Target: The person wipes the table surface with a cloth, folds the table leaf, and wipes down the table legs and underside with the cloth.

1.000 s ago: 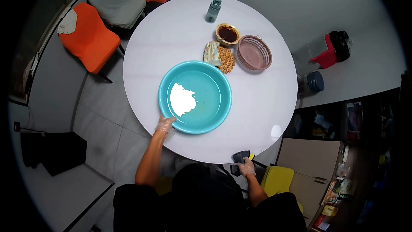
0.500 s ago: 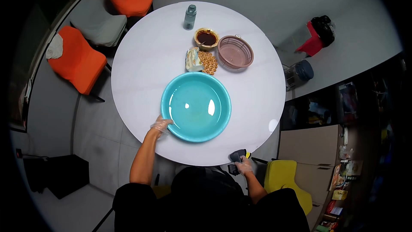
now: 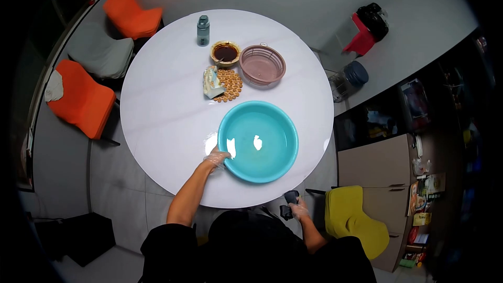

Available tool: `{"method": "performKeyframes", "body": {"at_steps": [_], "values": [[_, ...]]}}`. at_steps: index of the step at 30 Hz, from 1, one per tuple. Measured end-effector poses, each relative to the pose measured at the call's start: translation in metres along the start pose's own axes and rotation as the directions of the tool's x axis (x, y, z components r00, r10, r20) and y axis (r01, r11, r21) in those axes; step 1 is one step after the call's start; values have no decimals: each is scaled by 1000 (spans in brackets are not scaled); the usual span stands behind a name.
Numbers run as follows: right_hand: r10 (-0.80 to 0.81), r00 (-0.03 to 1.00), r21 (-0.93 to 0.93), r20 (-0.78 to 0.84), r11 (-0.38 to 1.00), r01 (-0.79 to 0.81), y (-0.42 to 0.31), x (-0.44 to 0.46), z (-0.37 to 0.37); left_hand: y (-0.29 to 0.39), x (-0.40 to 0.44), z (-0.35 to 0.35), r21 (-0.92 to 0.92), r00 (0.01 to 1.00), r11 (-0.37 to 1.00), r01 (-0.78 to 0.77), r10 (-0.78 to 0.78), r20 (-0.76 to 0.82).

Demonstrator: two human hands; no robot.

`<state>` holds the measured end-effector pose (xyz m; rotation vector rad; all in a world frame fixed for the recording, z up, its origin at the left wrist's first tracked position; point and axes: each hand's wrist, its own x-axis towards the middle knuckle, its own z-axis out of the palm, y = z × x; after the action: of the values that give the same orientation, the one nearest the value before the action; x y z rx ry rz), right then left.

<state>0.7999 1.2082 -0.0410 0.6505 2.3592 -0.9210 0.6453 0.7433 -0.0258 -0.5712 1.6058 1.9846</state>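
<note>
A turquoise basin of clear liquid, with bright reflections on it, stands near the front of the round white table. My left hand, in a clear plastic glove, grips the basin's left rim, thumb over the edge. My right hand, also gloved, is low by the table's front edge. It is closed on a dark grey cloth-like item whose exact kind I cannot make out. Beyond the basin, a crumpled printed packet lies partly over a brown beaded mat.
Farther back are a bowl of dark sauce, a pink-brown plastic basket and a grey-green bottle. Orange chairs and a grey chair stand left. A yellow-green chair and cabinets are at right.
My left hand has slid the basin rightward and a little nearer, opening a gap between it and the mat. The view has shifted too. My right hand still holds the dark item.
</note>
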Motion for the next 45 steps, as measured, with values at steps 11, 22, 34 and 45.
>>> {"method": "performKeyframes", "body": {"at_steps": [11,22,34,45], "values": [[63,995,182,-71,982,-49,37,-5,1,-12,8,98,-94,993,990,-103,97,-64],[-45,991,127,-124,990,61,6,0,-5,-44,4,150,-212,972,965,-153,109,-208],[-424,889,-102,-173,905,412,-78,-40,17,-71,-16,213,-347,950,935,-79,-35,-310],[-839,501,-103,211,490,865,-189,-84,121,-92,-75,77,-347,997,935,65,-75,-15]]}}
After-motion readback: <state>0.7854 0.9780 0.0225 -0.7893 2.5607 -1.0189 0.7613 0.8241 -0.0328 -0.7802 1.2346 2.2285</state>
